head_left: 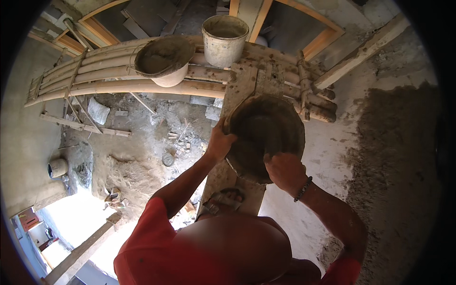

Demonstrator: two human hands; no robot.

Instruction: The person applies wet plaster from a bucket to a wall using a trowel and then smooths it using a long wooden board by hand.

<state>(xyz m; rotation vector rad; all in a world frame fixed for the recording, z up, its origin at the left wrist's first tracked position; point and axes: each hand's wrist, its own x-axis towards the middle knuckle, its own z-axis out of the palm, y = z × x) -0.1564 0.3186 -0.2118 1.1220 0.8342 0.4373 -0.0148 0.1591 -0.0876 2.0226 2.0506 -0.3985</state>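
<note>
Your L hand (pixel 220 143) grips rim of dark tub (pixel 294 122), over plank (pixel 234 90) in front of you; R hand (pixel 286 173) curled inside, hold unclear. R wall (pixel 392 142) seems part-coated w/ dark mix, pale stretch left.

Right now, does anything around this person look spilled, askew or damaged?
Rubble lies strewn across the floor below, looking untidy. Dark spatter spots the wooden plank and bamboo poles, perhaps from dripped material. The round basin being held shows no obvious damage.
</note>
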